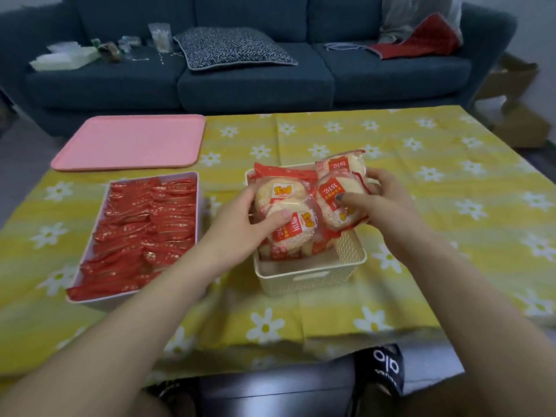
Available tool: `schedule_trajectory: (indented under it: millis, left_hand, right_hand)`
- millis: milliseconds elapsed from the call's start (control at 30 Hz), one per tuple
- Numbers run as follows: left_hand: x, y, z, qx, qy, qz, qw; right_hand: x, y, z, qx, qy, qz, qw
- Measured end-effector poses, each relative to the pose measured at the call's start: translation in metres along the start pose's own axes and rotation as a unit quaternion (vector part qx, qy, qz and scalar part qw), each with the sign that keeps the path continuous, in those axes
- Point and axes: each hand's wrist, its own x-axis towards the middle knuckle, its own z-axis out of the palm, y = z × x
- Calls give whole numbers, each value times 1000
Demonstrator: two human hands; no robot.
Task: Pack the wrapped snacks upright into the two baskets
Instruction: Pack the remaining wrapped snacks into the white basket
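A cream perforated basket [310, 276] stands in the middle of the table, partly filled with wrapped rice-cracker packs. Above it my left hand [249, 219] grips a bunch of rice-cracker packs [290, 215], thumb pressed on the front one. My right hand [379, 197] holds other rice-cracker packs [338, 188] over the basket's right side, fingers wrapped around their edges. To the left a white basket [197, 188] is packed with several rows of red wrapped snacks [144, 227] standing on edge.
A pink tray [129, 142] lies at the table's far left. The yellow daisy tablecloth [451, 191] covers the table. Behind it stands a blue sofa [255, 82] with a patterned cushion [231, 48] and clutter. Cardboard boxes [517, 94] sit on the floor at right.
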Motion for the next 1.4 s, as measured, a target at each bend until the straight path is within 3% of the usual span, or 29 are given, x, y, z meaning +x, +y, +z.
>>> schedule_trajectory:
  millis: [233, 533, 633, 800, 967, 1100, 1200, 1267, 1400]
  left_hand:
    - [1, -2, -9, 97, -16, 1, 995]
    - [31, -13, -14, 144, 91, -54, 984]
    - [42, -15, -5, 207, 84, -77, 972]
    - [45, -14, 7, 177, 92, -90, 976]
    - [43, -15, 2, 201, 39, -114, 972]
    - [38, -8, -1, 181, 80, -81, 977]
    - [33, 3, -6, 166, 115, 2, 979]
    - [26, 12, -7, 130, 73, 53, 987]
    - [14, 23, -4, 61, -13, 49, 997]
  right_hand:
    - [5, -1, 5, -77, -31, -7, 997]
    - [21, -12, 10, -66, -14, 45, 997]
    - [23, -13, 10, -58, -30, 76, 995]
    - [20, -17, 10, -34, -56, 96, 993]
    - [15, -21, 14, 10, -84, 106, 991]
    - [12, -22, 15, 14, -97, 98, 990]
    - [11, -25, 13, 25, -124, 81, 989]
    - [10, -27, 11, 36, -160, 74, 984]
    - [3, -30, 12, 49, -259, 69, 962]
